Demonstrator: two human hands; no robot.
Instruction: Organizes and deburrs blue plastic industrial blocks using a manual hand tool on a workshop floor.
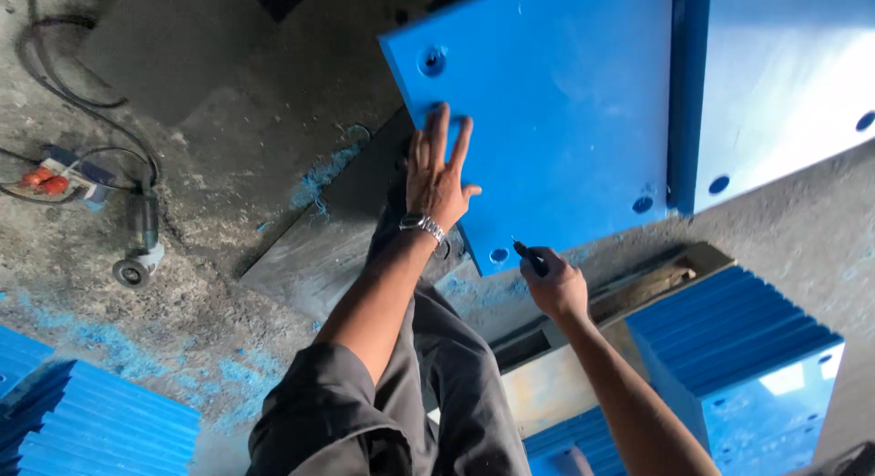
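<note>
A large blue plastic slab with round countersunk holes lies on the grey floor ahead of me. My left hand presses flat on its near left part, fingers spread, a metal wristwatch on the wrist. My right hand is closed around a small dark hand tool whose tip sits at the slab's near edge, beside a hole. A second blue slab butts against the first on the right.
An angle grinder with a black cable lies on the floor at left, near a red and blue plug block. Stacks of blue slabs stand at lower left and lower right. Blue shavings dust the floor.
</note>
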